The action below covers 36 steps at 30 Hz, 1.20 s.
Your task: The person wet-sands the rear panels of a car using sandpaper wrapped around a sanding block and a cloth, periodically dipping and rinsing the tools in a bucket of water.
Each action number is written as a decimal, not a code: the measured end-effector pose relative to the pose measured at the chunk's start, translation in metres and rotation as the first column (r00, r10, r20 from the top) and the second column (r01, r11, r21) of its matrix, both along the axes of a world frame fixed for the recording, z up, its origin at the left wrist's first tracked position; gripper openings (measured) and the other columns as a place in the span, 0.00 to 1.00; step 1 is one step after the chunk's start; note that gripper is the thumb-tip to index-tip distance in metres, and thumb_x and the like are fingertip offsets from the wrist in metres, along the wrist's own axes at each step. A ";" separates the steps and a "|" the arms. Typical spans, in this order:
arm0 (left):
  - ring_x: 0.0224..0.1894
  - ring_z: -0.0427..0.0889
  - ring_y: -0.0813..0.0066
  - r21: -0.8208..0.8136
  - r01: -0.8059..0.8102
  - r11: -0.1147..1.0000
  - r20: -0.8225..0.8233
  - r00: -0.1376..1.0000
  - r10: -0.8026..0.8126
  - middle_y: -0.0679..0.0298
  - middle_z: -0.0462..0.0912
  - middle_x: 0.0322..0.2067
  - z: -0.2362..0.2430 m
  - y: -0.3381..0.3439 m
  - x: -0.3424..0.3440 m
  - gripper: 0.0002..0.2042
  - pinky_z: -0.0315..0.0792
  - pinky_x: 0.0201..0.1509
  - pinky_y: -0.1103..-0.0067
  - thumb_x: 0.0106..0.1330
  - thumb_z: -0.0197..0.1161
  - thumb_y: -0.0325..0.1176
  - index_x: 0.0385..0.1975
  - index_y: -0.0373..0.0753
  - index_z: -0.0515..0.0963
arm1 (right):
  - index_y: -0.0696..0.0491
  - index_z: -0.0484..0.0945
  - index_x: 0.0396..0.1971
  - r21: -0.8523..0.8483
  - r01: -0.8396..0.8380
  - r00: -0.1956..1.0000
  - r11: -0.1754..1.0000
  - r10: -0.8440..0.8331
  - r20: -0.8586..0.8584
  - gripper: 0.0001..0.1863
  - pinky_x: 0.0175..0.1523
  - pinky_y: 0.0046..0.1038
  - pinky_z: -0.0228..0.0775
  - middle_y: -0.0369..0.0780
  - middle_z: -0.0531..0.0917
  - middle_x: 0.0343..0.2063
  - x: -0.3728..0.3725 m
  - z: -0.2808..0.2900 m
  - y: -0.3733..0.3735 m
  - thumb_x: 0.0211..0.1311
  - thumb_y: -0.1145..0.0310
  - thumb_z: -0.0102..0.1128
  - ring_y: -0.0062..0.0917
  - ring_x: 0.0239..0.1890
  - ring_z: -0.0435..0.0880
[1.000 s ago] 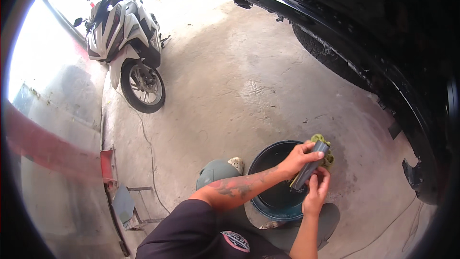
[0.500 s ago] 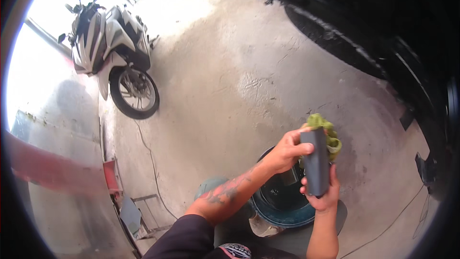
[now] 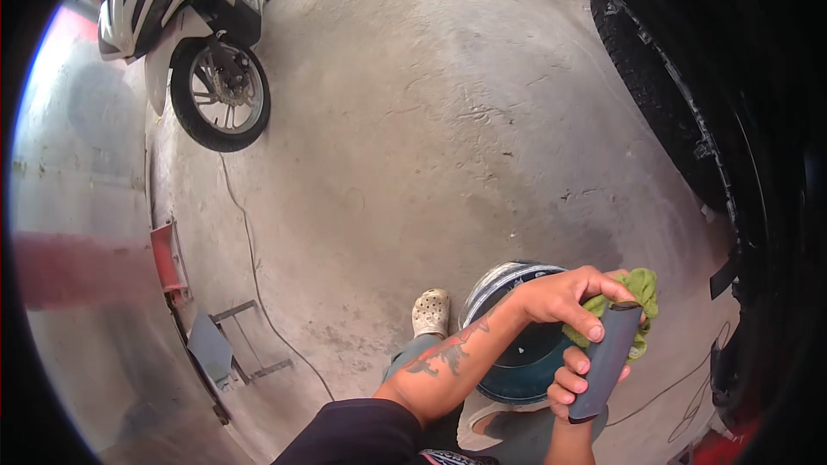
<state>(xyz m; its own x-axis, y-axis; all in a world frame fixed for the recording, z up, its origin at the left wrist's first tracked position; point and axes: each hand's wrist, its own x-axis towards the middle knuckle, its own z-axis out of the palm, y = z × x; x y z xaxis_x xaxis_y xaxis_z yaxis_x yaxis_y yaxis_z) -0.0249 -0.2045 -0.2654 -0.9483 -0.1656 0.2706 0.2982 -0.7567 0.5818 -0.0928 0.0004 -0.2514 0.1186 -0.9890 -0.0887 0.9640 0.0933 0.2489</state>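
A dark grey, long plastic-looking block [image 3: 610, 362] is held tilted over a dark teal bucket [image 3: 517, 386]; its exact kind I cannot make out. My right hand [image 3: 570, 379] wraps its fingers around the block's lower part. At the block's upper end, my left hand [image 3: 564, 300] grips a crumpled yellow-green cloth [image 3: 642, 293], its thumb beside the block's edge. The cloth lies behind the block and against it. Part of the bucket's opening is hidden by my left forearm and hands.
A white and black motorcycle [image 3: 185, 34] stands at the upper left on the concrete floor [image 3: 388, 164]. Dark vehicle bodywork with a tyre [image 3: 646, 86] lines the right. A cable [image 3: 250, 250] runs along the floor near a metal frame [image 3: 250, 340]. My foot wears a beige clog [image 3: 431, 313].
My view has tilted down, so the motorcycle sits higher and a clog shows. The block, cloth and hands are lower and further right in view, and the block leans more.
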 end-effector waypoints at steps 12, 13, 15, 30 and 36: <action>0.48 0.78 0.75 -0.190 -0.516 0.835 0.173 0.820 0.546 0.66 0.79 0.40 0.018 0.048 -0.021 0.18 0.73 0.55 0.76 0.60 0.72 0.36 0.47 0.36 0.79 | 0.52 0.62 0.66 -0.243 0.015 0.857 0.970 -0.138 -0.497 0.42 0.51 0.41 0.71 0.46 0.73 0.51 -0.056 -0.003 0.062 0.54 0.59 0.75 0.35 0.47 0.78; 0.46 0.79 0.76 -0.252 -0.544 0.801 0.236 0.768 0.596 0.66 0.80 0.39 0.022 0.053 -0.018 0.19 0.74 0.52 0.77 0.60 0.73 0.35 0.49 0.38 0.77 | 0.52 0.62 0.66 -0.241 -0.005 0.843 0.970 -0.126 -0.524 0.42 0.51 0.41 0.71 0.46 0.73 0.51 -0.065 -0.002 0.070 0.54 0.59 0.75 0.35 0.47 0.78; 0.44 0.80 0.78 -0.330 -0.562 0.758 0.280 0.709 0.648 0.66 0.80 0.39 0.031 0.068 -0.014 0.21 0.75 0.50 0.77 0.60 0.74 0.33 0.50 0.39 0.74 | 0.57 0.63 0.64 -0.140 0.261 0.538 0.955 -0.265 -0.800 0.42 0.52 0.40 0.74 0.47 0.74 0.52 -0.084 0.000 0.087 0.52 0.59 0.75 0.35 0.47 0.80; 0.52 0.82 0.68 -0.959 -0.001 0.282 0.227 0.592 0.773 0.54 0.84 0.49 -0.016 0.174 0.001 0.30 0.73 0.60 0.72 0.62 0.73 0.41 0.64 0.39 0.74 | 0.58 0.75 0.49 -0.075 0.229 -0.034 0.970 -0.068 -0.997 0.18 0.53 0.28 0.73 0.39 0.83 0.42 -0.091 -0.080 0.106 0.60 0.71 0.67 0.23 0.46 0.81; 0.57 0.81 0.65 -0.950 0.187 0.252 0.313 0.627 0.714 0.52 0.82 0.54 -0.036 0.152 -0.011 0.35 0.71 0.64 0.71 0.56 0.76 0.46 0.62 0.35 0.75 | 0.59 0.71 0.55 -0.033 0.317 -0.459 0.948 0.123 -0.880 0.26 0.52 0.37 0.75 0.52 0.82 0.45 -0.090 -0.127 0.093 0.63 0.60 0.66 0.38 0.47 0.84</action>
